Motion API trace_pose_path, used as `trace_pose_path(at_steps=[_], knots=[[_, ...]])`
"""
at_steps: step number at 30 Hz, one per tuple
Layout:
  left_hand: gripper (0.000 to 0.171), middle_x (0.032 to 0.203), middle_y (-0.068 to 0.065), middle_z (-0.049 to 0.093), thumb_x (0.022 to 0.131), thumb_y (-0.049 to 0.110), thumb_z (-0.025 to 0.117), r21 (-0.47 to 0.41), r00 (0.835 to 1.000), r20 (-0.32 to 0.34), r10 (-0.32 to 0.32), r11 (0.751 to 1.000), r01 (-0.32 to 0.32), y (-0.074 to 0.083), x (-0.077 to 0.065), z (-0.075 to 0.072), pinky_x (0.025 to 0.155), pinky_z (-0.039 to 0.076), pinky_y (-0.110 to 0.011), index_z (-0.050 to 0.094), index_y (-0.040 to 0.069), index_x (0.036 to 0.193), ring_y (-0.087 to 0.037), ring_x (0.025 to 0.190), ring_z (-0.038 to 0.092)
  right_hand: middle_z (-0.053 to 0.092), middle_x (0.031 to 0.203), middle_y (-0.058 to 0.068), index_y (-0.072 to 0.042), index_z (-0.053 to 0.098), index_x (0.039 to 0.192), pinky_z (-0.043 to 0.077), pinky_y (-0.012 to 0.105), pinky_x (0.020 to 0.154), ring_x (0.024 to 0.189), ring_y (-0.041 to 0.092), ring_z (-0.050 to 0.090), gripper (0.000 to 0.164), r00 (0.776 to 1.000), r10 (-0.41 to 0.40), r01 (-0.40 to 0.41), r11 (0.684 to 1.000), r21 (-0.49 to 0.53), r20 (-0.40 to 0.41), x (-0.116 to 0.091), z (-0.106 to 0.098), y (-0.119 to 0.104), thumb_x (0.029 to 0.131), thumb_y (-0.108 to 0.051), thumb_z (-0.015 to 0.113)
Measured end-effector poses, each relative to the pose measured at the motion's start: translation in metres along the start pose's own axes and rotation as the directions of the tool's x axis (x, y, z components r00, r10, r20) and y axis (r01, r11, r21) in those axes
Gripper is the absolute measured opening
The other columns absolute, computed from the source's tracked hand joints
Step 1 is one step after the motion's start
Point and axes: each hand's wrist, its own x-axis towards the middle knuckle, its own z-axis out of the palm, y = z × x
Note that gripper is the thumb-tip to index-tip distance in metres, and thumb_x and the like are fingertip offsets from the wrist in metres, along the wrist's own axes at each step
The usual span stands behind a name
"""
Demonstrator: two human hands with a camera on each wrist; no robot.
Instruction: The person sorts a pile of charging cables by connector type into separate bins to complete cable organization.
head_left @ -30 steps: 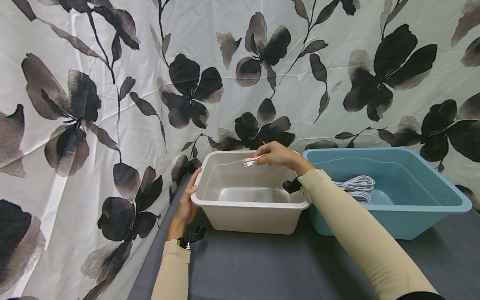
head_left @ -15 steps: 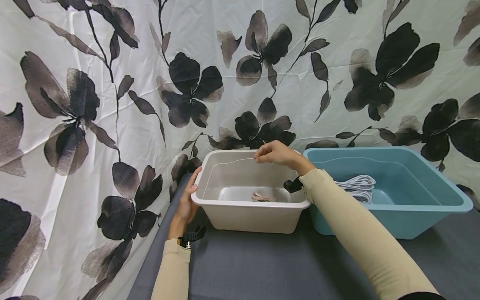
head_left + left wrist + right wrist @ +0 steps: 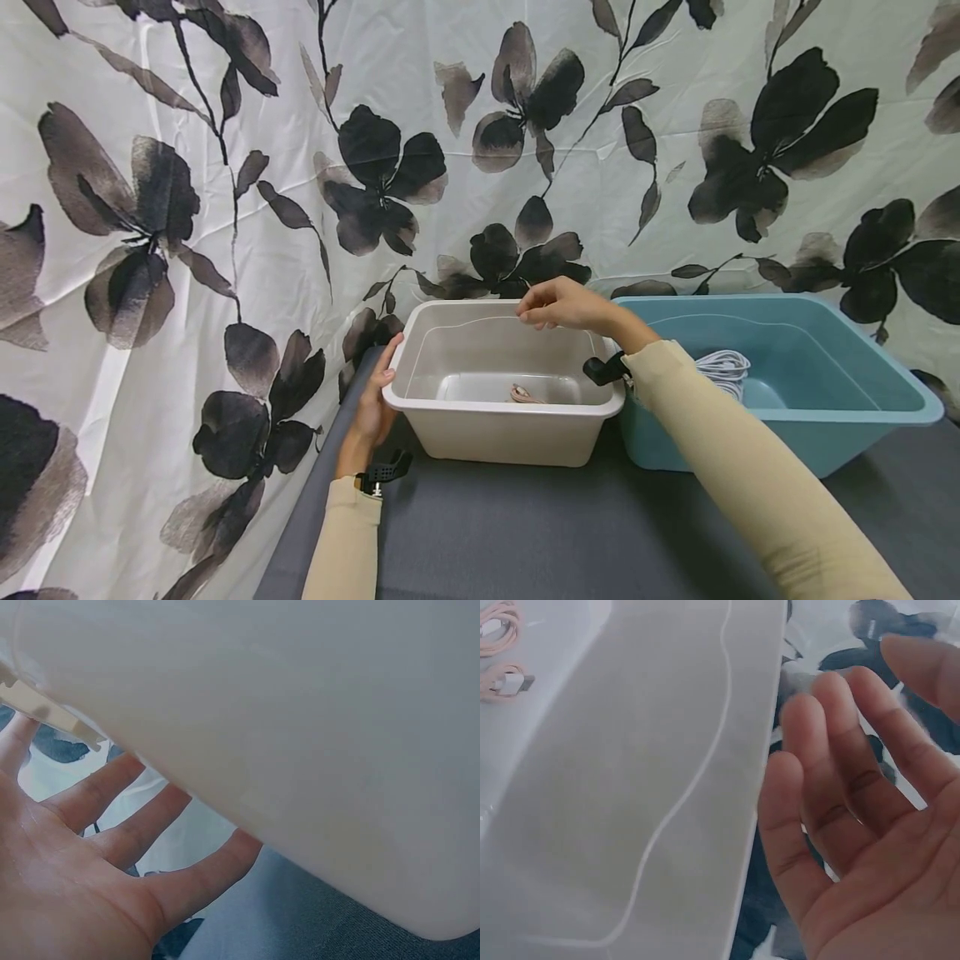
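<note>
My right hand hovers over the back of the cream plastic bin, holding nothing. In the right wrist view its fingers are relaxed and apart, beside the bin's rim. On the bin's floor lies a pink charging cable, partly hidden by the front rim; the right wrist view shows coiled pink cable with a white plug. My left hand is at the bin's left end, touching it near the rim. Its fingers extend against the outer wall in the left wrist view.
Close to the cream bin's right side stands a larger blue bin. Coiled white cables lie inside it, partly hidden by the right sleeve. Both bins rest on a grey cloth surface before a floral curtain.
The right hand has let go of the pink cable, which dropped into the cream bin. Since then that hand has shifted slightly right. The left hand has stayed at the bin's side.
</note>
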Motion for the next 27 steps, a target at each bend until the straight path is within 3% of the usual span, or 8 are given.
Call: trace_pose_path(at_steps=[6, 14, 20, 27], knots=[[0.069, 0.172, -0.003, 0.014, 0.097, 0.027, 0.028, -0.002, 1.000, -0.013, -0.009, 1.000, 0.009, 0.000, 0.000, 0.001, 0.113, 0.027, -0.058, 0.015, 0.027, 0.165, -0.035, 0.150, 0.022, 0.070, 0.109, 0.010, -0.009, 0.070, 0.119, 0.051, 0.035, 0.084, 0.095, 0.025, 0.065, 0.025, 0.997, -0.037, 0.041, 0.996, -0.074, 0.062, -0.023, -0.009, -0.002, 0.099, -0.024, 0.066], [0.069, 0.172, -0.003, 0.015, 0.098, 0.028, 0.027, 0.000, 1.000, -0.021, -0.014, 1.000, 0.014, -0.003, -0.001, 0.002, 0.113, 0.030, -0.056, 0.015, 0.025, 0.166, -0.037, 0.149, 0.023, 0.072, 0.106, 0.007, -0.008, 0.071, 0.121, 0.055, 0.039, 0.088, 0.097, 0.022, 0.066, 0.028, 0.994, -0.092, 0.103, 0.977, -0.188, 0.063, -0.066, -0.017, -0.011, 0.097, -0.023, 0.069], [0.070, 0.172, -0.001, 0.014, 0.098, 0.027, 0.027, -0.007, 1.000, -0.017, -0.018, 1.000, 0.017, -0.004, -0.003, 0.005, 0.114, 0.028, -0.057, 0.012, 0.025, 0.166, -0.033, 0.150, 0.023, 0.072, 0.112, 0.003, -0.012, 0.071, 0.123, 0.055, 0.040, 0.087, 0.098, 0.017, 0.065, 0.031, 0.995, -0.097, 0.094, 0.960, -0.265, 0.001, -0.111, -0.025, -0.016, 0.096, -0.028, 0.070], [0.070, 0.172, -0.004, 0.014, 0.098, 0.027, 0.028, -0.008, 1.000, -0.008, -0.019, 1.000, 0.019, 0.003, -0.003, 0.004, 0.110, 0.036, -0.048, 0.011, 0.024, 0.166, -0.039, 0.148, 0.024, 0.072, 0.101, -0.002, -0.015, 0.071, 0.121, 0.054, 0.031, 0.079, 0.090, 0.013, 0.064, 0.028, 0.986, -0.102, 0.057, 0.947, -0.315, -0.131, -0.160, -0.040, -0.001, 0.096, -0.027, 0.071]])
